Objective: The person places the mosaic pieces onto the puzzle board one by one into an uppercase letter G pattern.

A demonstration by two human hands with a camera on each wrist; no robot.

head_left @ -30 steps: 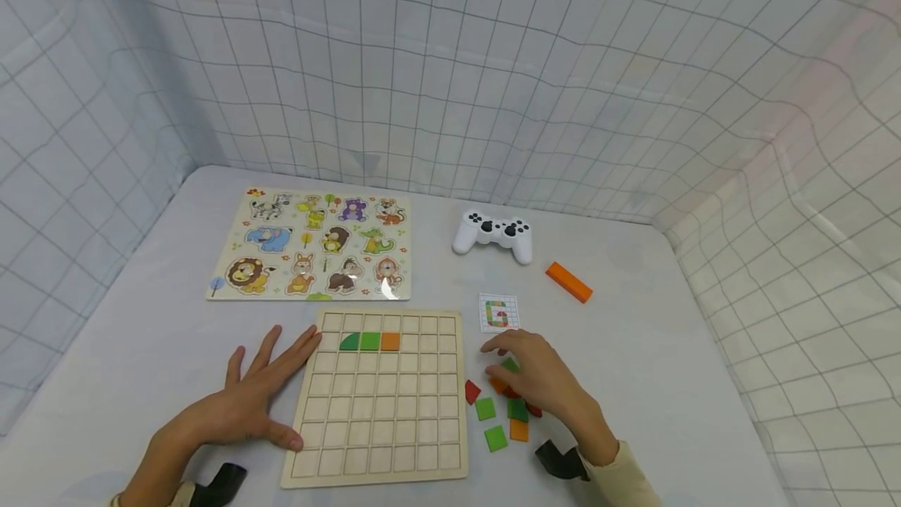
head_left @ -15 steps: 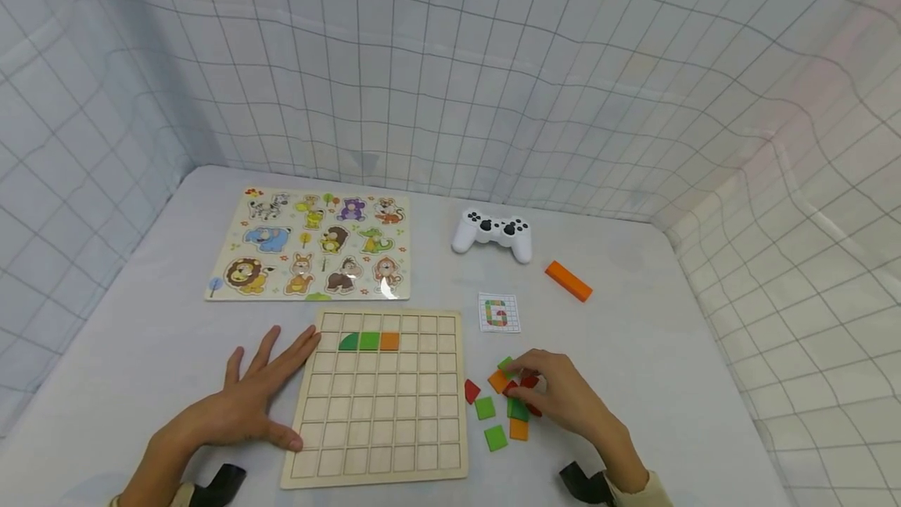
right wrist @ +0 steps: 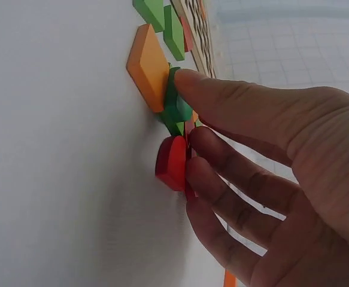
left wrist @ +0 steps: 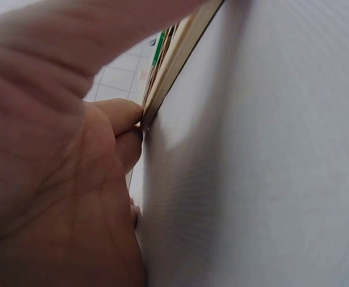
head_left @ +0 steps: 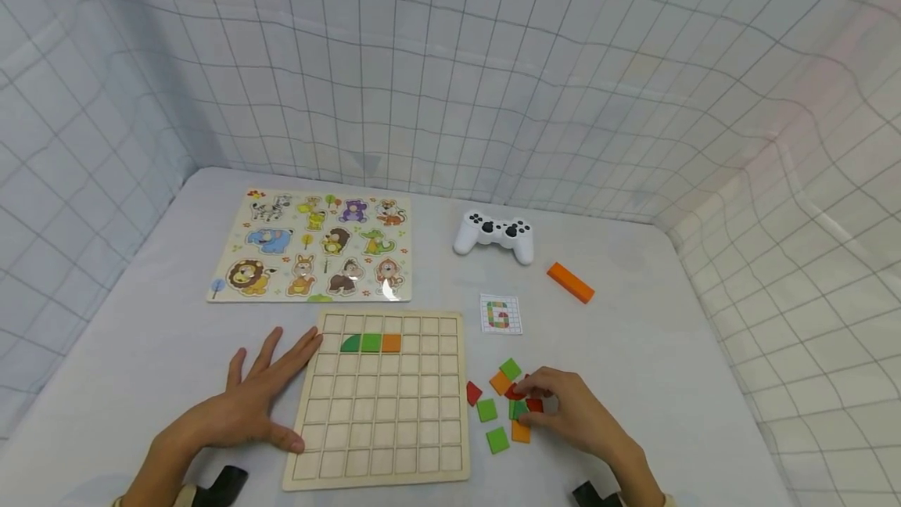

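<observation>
Just left of the nearer right hand (head_left: 568,413), loosely parted and gripping nothing, the dark green tile (right wrist: 176,110) touches its thumb.

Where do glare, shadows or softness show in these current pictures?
Head view: a glare spot on the animal puzzle board; left wrist view: a broad shadow across the white tabletop beside the left hand; right wrist view: the gridded backdrop looks faint and soft.

Curtained tabletop booth (head_left: 77,139); grid-lined pale sheets (head_left: 422,61) on three sides; white table (head_left: 647,350)
</observation>
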